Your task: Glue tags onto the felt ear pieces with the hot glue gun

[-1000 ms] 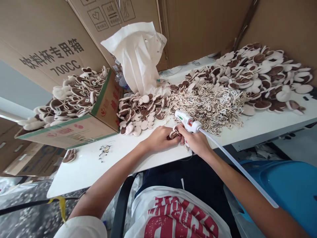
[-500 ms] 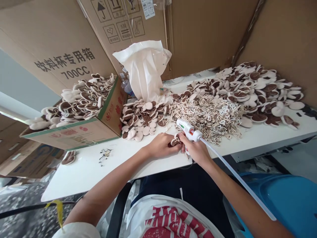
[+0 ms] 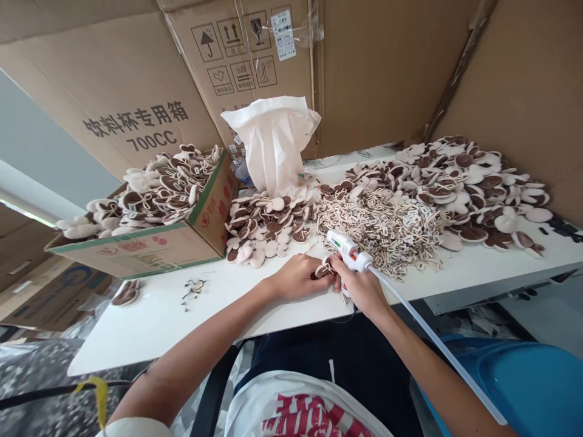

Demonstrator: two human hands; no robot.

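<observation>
My left hand [image 3: 298, 277] is closed around a small brown-and-cream plush piece [image 3: 323, 269] near the front of the table. My right hand [image 3: 364, 288] grips a white glue gun [image 3: 345, 247], from whose back a long glue stick [image 3: 432, 340] trails toward my forearm. The right fingertips also touch the plush piece, where a thin cord shows. Just beyond my hands lies a heap of cream cord loops with small tags [image 3: 387, 227]. A pile of loose plush pieces [image 3: 268, 227] spreads behind my left hand.
At the left, a cardboard box [image 3: 132, 255] brims with corded plush pieces. One finished-looking piece [image 3: 126, 292] and dark scraps [image 3: 194, 291] lie on the white table [image 3: 168, 334]. A larger plush heap [image 3: 473, 182] covers the back right. Behind stand a white bag [image 3: 277, 145] and tall cartons [image 3: 373, 73]. A blue stool [image 3: 523, 382] is at right.
The camera view has tilted slightly up, so the scene sits lower in the picture. Both hands keep nearly the same pose, with the plush piece and glue gun still held.
</observation>
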